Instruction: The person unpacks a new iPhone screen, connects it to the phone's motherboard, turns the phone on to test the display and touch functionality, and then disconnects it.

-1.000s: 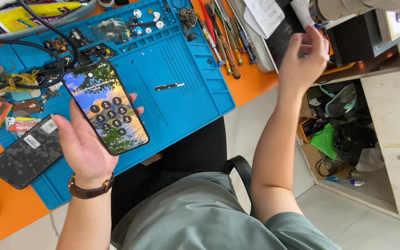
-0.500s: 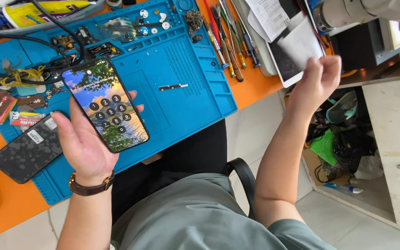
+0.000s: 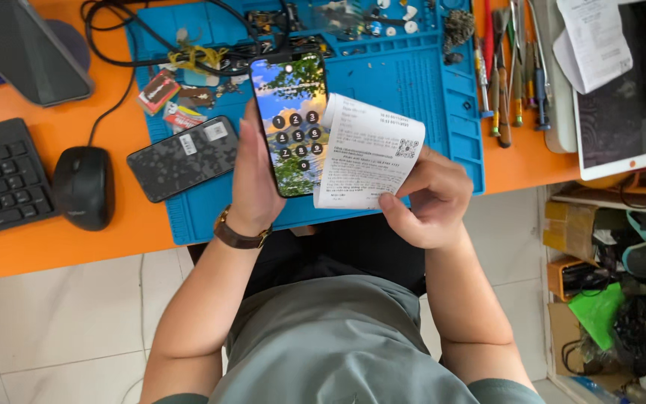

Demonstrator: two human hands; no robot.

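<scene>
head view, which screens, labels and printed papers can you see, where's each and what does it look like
Phone: upright in the left hand, lit screen, landscape wallpaper, round keypad.
Receipt: white curled slip with a square code, in the right hand.
Dark phone: face down on the blue mat, two white stickers.
Tablet: right desk edge, white frame, dark screen.

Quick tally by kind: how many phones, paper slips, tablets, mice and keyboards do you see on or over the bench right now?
Phones: 2 – lit phone in the left hand, dark phone lying on the blue mat
Paper slips: 2 – slip in the right hand, slip on the tablet
Tablets: 1
Mice: 1
Keyboards: 1
Total: 7
</scene>
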